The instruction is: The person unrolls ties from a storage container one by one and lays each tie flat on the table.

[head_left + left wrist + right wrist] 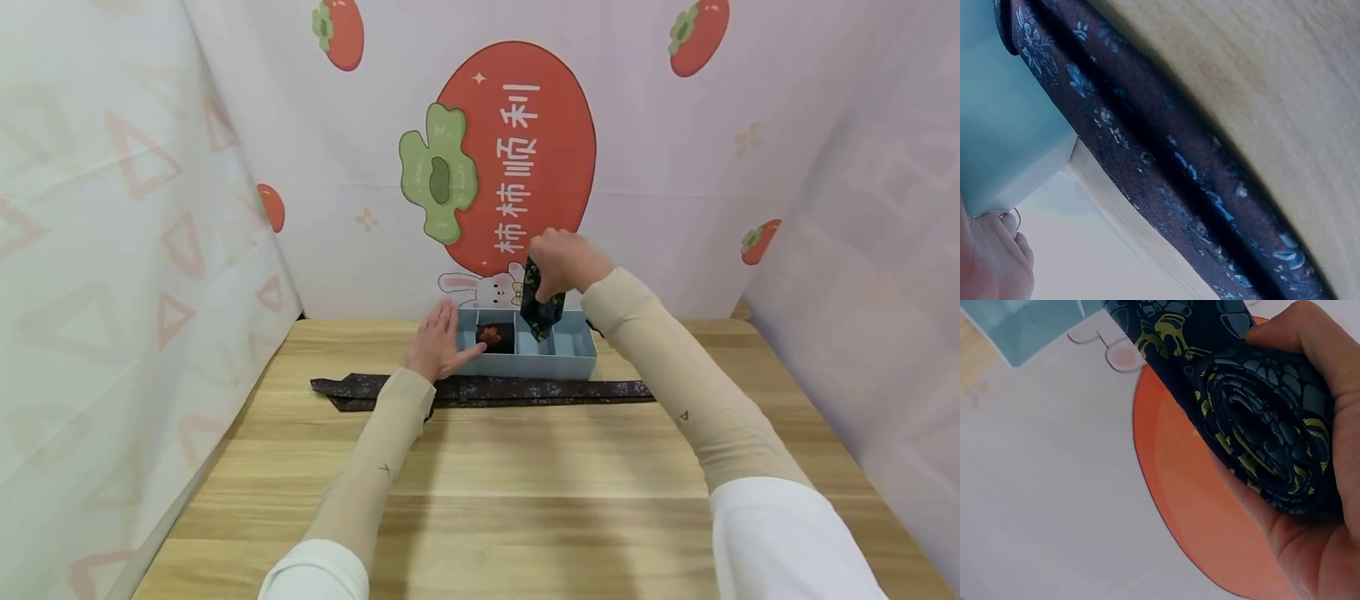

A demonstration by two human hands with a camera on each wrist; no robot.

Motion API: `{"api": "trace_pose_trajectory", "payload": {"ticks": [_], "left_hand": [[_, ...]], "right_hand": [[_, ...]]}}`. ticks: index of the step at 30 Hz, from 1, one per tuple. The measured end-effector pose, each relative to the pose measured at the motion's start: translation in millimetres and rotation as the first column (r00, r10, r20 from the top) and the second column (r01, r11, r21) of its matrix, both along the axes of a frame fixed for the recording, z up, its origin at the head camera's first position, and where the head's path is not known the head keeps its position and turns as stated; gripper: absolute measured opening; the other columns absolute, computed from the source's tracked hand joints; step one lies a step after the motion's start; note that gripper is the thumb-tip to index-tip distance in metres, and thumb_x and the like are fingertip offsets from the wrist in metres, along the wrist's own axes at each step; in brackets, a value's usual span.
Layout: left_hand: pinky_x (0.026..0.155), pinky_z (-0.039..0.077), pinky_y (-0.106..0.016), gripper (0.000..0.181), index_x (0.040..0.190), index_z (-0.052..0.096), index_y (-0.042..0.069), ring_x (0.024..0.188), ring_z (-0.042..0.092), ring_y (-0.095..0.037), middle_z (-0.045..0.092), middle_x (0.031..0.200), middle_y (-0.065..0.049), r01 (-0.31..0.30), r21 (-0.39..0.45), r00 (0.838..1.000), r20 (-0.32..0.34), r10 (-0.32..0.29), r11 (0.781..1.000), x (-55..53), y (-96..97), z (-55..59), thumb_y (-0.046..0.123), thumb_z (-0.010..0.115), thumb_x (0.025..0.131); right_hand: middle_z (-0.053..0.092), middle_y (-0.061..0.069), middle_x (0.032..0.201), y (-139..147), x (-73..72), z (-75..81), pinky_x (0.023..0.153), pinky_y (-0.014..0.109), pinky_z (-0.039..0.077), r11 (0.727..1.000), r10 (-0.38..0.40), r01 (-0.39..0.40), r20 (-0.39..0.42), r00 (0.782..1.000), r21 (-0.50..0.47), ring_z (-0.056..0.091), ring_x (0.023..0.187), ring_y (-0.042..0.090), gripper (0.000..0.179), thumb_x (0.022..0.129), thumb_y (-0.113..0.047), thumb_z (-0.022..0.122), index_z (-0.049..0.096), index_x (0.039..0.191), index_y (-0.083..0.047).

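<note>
High over the light-blue divided box (551,368), my right hand (567,262) grips a dark necktie (1266,434) with yellow and grey figures. Most of that necktie is rolled into a coil, and its loose end hangs toward the box's right half. My left hand (437,342) rests at the box's left end, fingers fairly straight along the side and thumb stretched toward the front rim. A black rolled necktie (495,337) with a red motif sits in a compartment beside that thumb. The left wrist view shows only part of the left hand's fingers.
Along the box's front lies a long dark necktie (540,392) with blue flowers, folded flat across the wooden table (525,500). My left forearm crosses it. A white curtain (360,150) printed with persimmons hangs directly behind the table, with pale curtains at both sides.
</note>
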State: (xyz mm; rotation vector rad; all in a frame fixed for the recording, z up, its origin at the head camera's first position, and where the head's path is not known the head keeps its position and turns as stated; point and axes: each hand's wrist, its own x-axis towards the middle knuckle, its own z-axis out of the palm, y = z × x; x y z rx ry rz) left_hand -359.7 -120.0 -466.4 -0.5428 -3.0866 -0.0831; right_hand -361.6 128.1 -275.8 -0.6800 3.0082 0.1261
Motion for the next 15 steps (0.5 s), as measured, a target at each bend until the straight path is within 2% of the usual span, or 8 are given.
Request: {"api": "trace_pose_trajectory", "payload": {"ticks": [2, 8, 11, 15], "left_hand": [[0.136, 0.014, -0.046, 0.108, 0.168, 0.011, -0.001, 0.167, 0.005, -0.032, 0.007, 0.178, -0.017, 0.001, 0.001, 1.000, -0.003, -0.001, 1.000, -0.9, 0.0, -1.1, 0.078, 0.037, 0.100], [0.136, 0.014, -0.046, 0.107, 0.168, 0.012, -0.001, 0.167, 0.007, -0.032, 0.007, 0.178, -0.017, 0.004, -0.007, 1.000, -0.006, -0.004, 1.000, -1.5, -0.5, -1.1, 0.078, 0.036, 0.100], [0.136, 0.014, -0.047, 0.109, 0.168, 0.011, -0.001, 0.167, 0.007, -0.034, 0.007, 0.178, -0.018, 0.006, -0.014, 1.000, -0.002, -0.006, 1.000, -3.2, -1.3, -1.6, 0.080, 0.034, 0.099], [0.136, 0.014, -0.048, 0.109, 0.168, 0.009, -0.001, 0.167, 0.006, -0.034, 0.006, 0.178, -0.018, 0.008, -0.019, 1.000, 0.004, -0.008, 1.000, -5.9, -1.8, -2.1, 0.080, 0.034, 0.099]], "right_hand": [[0.068, 0.013, 0.098, 2, 5.7, 11.6, 0.076, 0.041, 0.060, 1.000, -0.013, 0.013, 0.002, 1.000, -0.007, 0.063, 0.087, 0.028, 0.045, 0.082, -0.032, 0.091, 0.069, 0.110, -0.003], [0.066, 0.015, 0.096, 8, 25.2, 37.1, 0.070, 0.039, 0.058, 0.998, -0.041, 0.041, -0.001, 0.999, -0.046, 0.062, 0.083, 0.028, 0.045, 0.082, -0.029, 0.088, 0.068, 0.111, -0.001], [0.062, 0.012, 0.087, 10, 35.1, 44.2, 0.063, 0.035, 0.055, 0.995, -0.057, 0.058, 0.014, 0.998, -0.079, 0.062, 0.073, 0.026, 0.046, 0.082, -0.030, 0.089, 0.068, 0.111, -0.001], [0.051, 0.006, 0.075, 11, 49.5, 47.9, 0.057, 0.032, 0.047, 0.989, -0.054, 0.059, 0.043, 0.998, -0.137, 0.051, 0.059, 0.020, 0.052, 0.082, -0.032, 0.089, 0.067, 0.119, -0.003]]}}
